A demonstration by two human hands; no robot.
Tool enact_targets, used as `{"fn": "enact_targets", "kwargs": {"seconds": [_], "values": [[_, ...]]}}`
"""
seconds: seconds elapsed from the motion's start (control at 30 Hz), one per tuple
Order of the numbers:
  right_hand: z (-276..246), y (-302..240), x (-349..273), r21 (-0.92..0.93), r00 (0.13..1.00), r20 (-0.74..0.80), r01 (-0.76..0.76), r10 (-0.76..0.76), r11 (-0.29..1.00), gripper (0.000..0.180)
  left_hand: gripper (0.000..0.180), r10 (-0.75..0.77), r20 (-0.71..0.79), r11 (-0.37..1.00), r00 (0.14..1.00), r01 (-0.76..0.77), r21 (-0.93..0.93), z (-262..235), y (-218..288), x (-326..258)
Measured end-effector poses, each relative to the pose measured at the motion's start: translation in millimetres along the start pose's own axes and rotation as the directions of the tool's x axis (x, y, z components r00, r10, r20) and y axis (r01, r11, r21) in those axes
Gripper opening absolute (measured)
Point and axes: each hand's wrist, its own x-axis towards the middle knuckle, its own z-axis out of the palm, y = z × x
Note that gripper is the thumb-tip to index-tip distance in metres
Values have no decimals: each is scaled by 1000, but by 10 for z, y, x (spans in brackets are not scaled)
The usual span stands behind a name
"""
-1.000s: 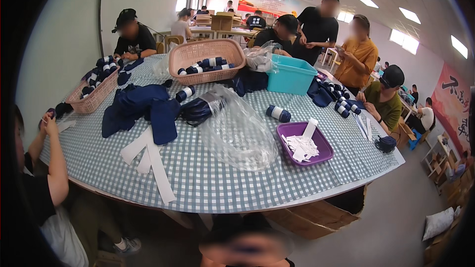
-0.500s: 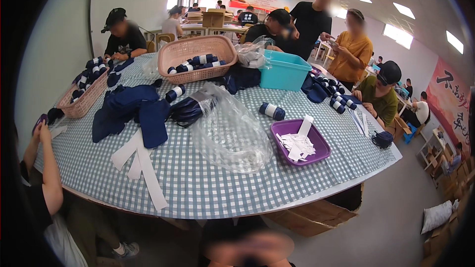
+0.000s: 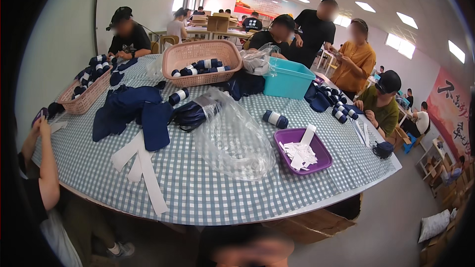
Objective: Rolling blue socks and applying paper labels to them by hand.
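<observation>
At the lower edge, below the table's front edge, my left hand (image 3: 231, 255) and my right hand (image 3: 272, 253) appear close together as a blurred patch; their fingers and anything in them cannot be made out. Nearest on the checked tablecloth (image 3: 217, 202) lie long white strips (image 3: 148, 180), a crumpled clear plastic bag (image 3: 235, 143) and a purple tray (image 3: 321, 163) of small white paper pieces (image 3: 300, 154). A navy roll with a white band (image 3: 275, 119) rests behind the tray. A bundle of navy fabric (image 3: 190, 114) sits partly in the bag, beside loose navy cloth pieces (image 3: 121, 111).
A pink basket (image 3: 170, 64) with banded rolls, a turquoise bin (image 3: 287, 81) and a second pink basket (image 3: 81, 105) stand farther back. Several people work around the table; one at the left holds a dark phone-like object (image 3: 41, 114). A cardboard box (image 3: 316, 222) sits under the table.
The view has shifted slightly, so the table and its things appear lower. My hands show less at the lower edge. The things on the table keep their places.
</observation>
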Motion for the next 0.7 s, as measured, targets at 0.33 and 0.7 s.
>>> {"fn": "enact_targets", "kwargs": {"seconds": [0.33,0.7], "values": [[11,63,24,29,997,6,-83,83,996,10,21,-8,-34,999,999,9,49,-46,-47,25],[17,162,57,19,977,171,-129,124,991,18,18,-74,-78,997,994,75,19,-190,-186,-46]]}}
